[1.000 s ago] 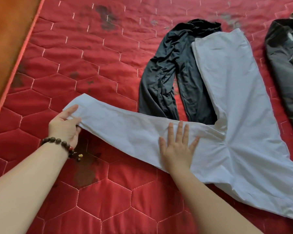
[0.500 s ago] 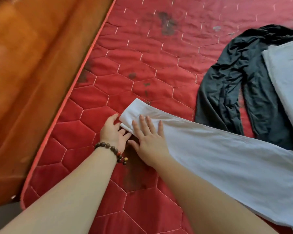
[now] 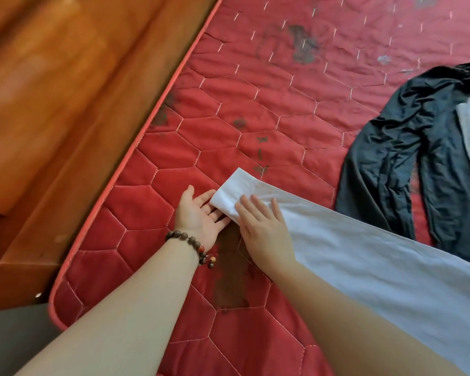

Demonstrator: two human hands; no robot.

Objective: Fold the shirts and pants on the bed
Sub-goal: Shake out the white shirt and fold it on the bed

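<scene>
Since half a second ago left hand (image 3: 198,213) turned palm-up, fingers straight under white pants (image 3: 364,248) hem, frame center; right hand (image 3: 261,223) flat on top. Risk: hem slips out, nothing's pinching it.

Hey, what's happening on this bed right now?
A person is working on a pair of white pants spread on a red mattress. The left hand lies palm up with its fingers slipped under the end of one pant leg, and the right hand lies flat on top of that end. The leg lies stretched out flat, not yet folded. A dark garment lies crumpled beside it, untouched.
</scene>
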